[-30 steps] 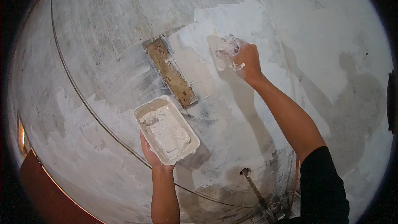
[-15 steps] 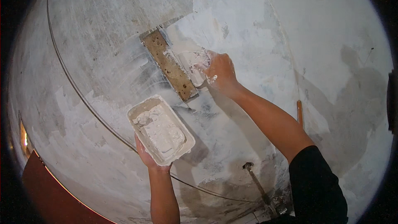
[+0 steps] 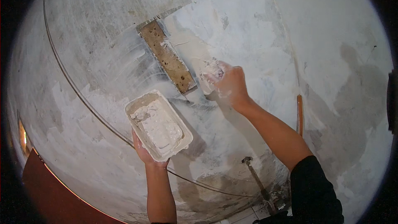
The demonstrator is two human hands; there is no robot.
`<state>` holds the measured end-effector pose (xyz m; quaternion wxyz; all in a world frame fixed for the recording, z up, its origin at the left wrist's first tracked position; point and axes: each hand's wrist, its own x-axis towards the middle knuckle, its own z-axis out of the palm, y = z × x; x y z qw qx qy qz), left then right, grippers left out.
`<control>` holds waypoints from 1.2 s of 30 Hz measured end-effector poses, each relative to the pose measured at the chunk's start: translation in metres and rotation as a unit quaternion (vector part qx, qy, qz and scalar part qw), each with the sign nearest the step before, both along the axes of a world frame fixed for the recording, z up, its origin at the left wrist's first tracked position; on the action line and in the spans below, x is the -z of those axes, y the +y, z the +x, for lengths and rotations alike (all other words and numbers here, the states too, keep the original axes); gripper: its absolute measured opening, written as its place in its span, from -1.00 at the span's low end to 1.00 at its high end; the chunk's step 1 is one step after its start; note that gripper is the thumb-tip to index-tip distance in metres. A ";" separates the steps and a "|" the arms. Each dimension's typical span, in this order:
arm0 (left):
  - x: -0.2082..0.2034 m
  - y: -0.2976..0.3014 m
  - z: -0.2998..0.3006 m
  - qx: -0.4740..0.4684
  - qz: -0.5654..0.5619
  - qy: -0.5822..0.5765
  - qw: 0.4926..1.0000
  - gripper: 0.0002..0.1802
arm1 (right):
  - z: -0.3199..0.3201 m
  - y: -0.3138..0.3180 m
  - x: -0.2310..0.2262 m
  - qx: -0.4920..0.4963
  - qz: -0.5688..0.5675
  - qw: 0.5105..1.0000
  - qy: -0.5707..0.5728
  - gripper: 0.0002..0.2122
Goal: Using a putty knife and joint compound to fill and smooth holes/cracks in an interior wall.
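My left hand [image 3: 144, 150] holds a cream rectangular plastic tub [image 3: 177, 115] from below and along its left side. The wet off-white putty [image 3: 162, 127] inside is lumpy at one end. My right hand [image 3: 233, 84], smeared with white, is closed around a putty-coated tool that looks like a putty knife [image 3: 212, 68]; its blade blends with the wall and its handle is hidden in my fist. Just left of this hand runs a brown, pitted rectangular patch [image 3: 168, 58] in the wall, with some putty along its right edge.
The grey wall [image 3: 99, 20] carries white putty smears, mostly at upper right. A dark cable [image 3: 74, 85] curves down the left side. A pipe-like piece [image 3: 256, 178] juts out low down, and an orange-brown strip [image 3: 299, 114] stands right of my forearm. A brown panel [image 3: 54, 191] fills the lower left.
My right hand has moved right and down with the knife, away from the brown patch. Fresh putty shows beside the patch. The tub has shifted slightly up and left in view.
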<state>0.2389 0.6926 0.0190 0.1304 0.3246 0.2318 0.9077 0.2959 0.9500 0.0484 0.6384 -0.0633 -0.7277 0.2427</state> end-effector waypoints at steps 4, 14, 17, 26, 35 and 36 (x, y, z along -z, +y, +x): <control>0.004 -0.001 0.004 -0.007 0.000 0.000 1.000 -0.44 | -0.012 0.013 0.010 -0.011 -0.033 0.999 -0.020 -0.60; -0.002 -0.031 -0.002 -0.030 -0.007 0.005 1.000 -0.43 | 0.007 0.029 -0.001 -0.006 0.057 0.992 0.114 -0.63; 0.003 -0.029 -0.006 -0.008 -0.005 -0.010 1.000 -0.43 | -0.013 0.006 -0.002 -0.022 0.047 0.998 0.033 -0.64; 0.013 -0.006 -0.012 0.019 -0.024 0.018 0.999 -0.44 | -0.026 0.034 0.015 0.037 0.021 0.999 -0.018 -0.62; -0.014 -0.044 -0.012 -0.033 -0.009 0.051 0.998 -0.44 | 0.030 0.078 -0.009 0.102 0.013 0.993 0.055 -0.57; -0.017 -0.046 -0.013 -0.019 -0.017 0.060 0.998 -0.44 | 0.034 0.069 -0.014 0.059 0.022 0.995 0.073 -0.54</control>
